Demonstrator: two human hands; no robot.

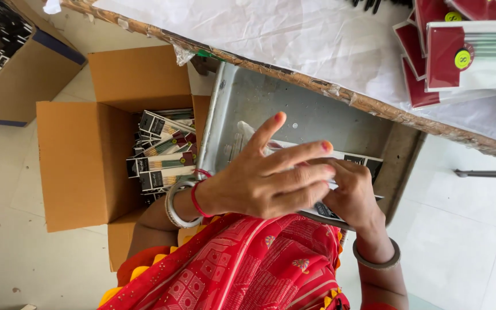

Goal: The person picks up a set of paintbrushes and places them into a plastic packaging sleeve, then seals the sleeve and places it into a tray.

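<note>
Grasping a flat white packet (340, 158) from beneath, the right hand (354, 198) holds it over a grey metal tray (294, 109) on the person's lap. Above it, the left hand (268, 181) hovers with fingers (302, 152) spread, its grip released, fingertips at the packet. Left of the tray, an open cardboard box (87, 155) holds similar packets (165, 155). Maroon packets (460, 51) lie on the white-covered worktop (294, 34).

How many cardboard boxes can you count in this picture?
2. One open cardboard box stands on the floor left of the metal tray, holding packets. Another sits at the top-left corner, partly cut off; more may lie outside view.
</note>
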